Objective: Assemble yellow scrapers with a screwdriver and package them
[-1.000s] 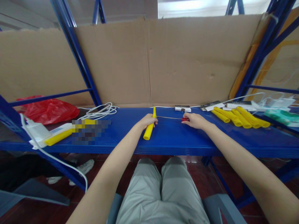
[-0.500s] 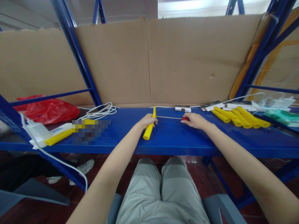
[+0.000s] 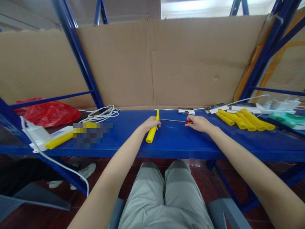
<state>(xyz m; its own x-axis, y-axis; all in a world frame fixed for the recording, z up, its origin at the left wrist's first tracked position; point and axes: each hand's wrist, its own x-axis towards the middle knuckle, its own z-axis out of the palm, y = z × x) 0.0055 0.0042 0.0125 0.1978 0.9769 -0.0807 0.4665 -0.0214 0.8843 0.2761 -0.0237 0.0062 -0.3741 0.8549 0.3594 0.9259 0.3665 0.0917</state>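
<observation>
My left hand (image 3: 150,123) is wrapped round a yellow plastic tube (image 3: 150,136), which slants above the blue shelf with its wide round end toward me and its narrow end away. In my right hand (image 3: 199,123) is the red handle of a screwdriver (image 3: 173,120). Its long thin metal shaft runs level to the left and meets the tube beside my left fingers. Whether the tip is inside the tube or only against it is hidden. Most of the red handle is covered by my right fingers.
Several yellow tubes (image 3: 246,121) lie at right, before small white boxes (image 3: 245,107). Another box (image 3: 186,111) sits behind my hands. At left are a coiled white cable (image 3: 105,114), a red bag (image 3: 51,112) and a power strip (image 3: 59,132). Cardboard (image 3: 190,63) closes off the back.
Almost nothing differs. Both hands keep their places on the tube and screwdriver; my right fingers have shifted slightly on the red handle.
</observation>
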